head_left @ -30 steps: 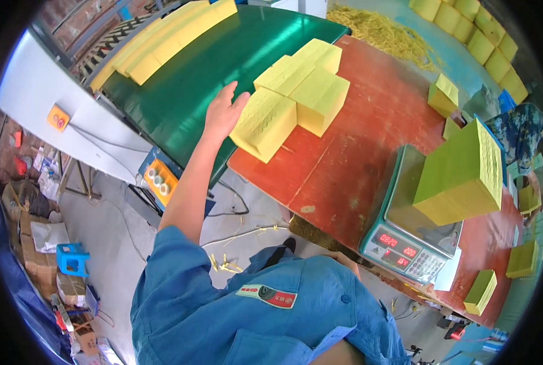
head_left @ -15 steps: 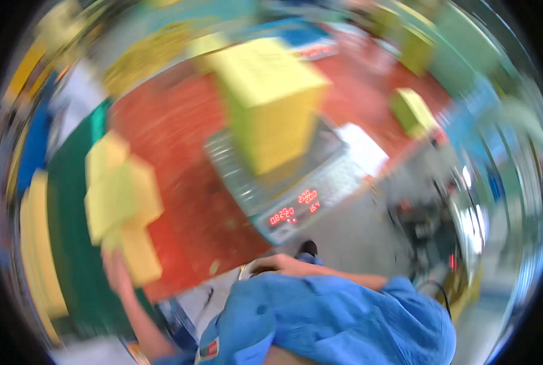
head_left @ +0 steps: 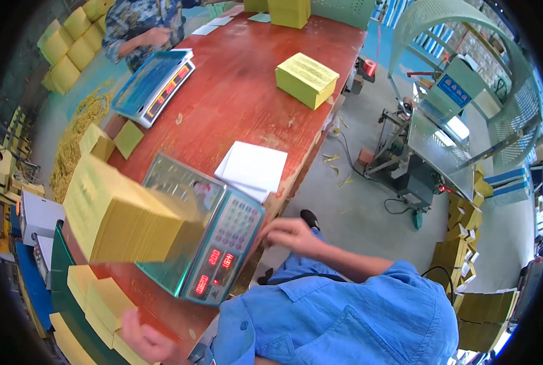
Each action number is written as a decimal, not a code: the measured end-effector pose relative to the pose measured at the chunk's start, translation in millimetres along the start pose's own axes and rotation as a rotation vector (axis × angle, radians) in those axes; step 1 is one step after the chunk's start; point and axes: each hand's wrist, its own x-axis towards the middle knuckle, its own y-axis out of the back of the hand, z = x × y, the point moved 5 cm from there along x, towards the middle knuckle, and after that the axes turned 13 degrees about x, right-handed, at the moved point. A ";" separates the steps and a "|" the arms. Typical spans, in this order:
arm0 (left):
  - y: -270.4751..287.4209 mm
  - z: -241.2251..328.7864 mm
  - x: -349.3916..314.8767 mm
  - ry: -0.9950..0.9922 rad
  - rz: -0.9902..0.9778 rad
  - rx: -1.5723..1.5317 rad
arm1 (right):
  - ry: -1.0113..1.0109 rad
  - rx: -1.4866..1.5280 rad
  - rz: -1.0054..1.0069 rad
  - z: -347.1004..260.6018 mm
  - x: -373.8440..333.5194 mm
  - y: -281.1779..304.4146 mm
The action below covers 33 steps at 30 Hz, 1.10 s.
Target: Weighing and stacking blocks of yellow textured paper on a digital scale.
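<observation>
"What's furthest left?"

"A green belt along the red table's left end, with yellow blocks where the two meet."

"Next?"

"A big yellow stack, standing on the teal-framed scale near the table's near left corner."

"And the left hand?"

"Over those blocks, fingers loosely curled. It's blurred, so I can't tell if it grips or touches one."

"Beyond it?"

"A blue scale by the far edge, near a person in camouflage. Then white sheets just beside the teal-framed scale, by the near edge."

"Right hand?"

"Loosely open at the near edge beside that scale, nothing seen in it."

"Last?"

"A yellow bundle by the near edge, toward the right end."
</observation>
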 end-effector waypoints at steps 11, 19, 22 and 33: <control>-294.1 362.1 167.0 0.504 -0.791 -1.285 | 0.592 -0.393 0.702 -242.1 145.1 355.6; -422.0 462.5 228.5 0.710 -0.983 -1.154 | 0.130 -0.630 0.543 -242.3 190.8 353.5; -435.0 468.2 222.8 0.656 -0.856 -1.211 | 0.287 -0.718 0.627 -239.2 182.7 347.6; -432.5 464.9 212.2 0.743 -0.786 -1.156 | 0.928 -0.995 0.550 -259.4 163.2 309.2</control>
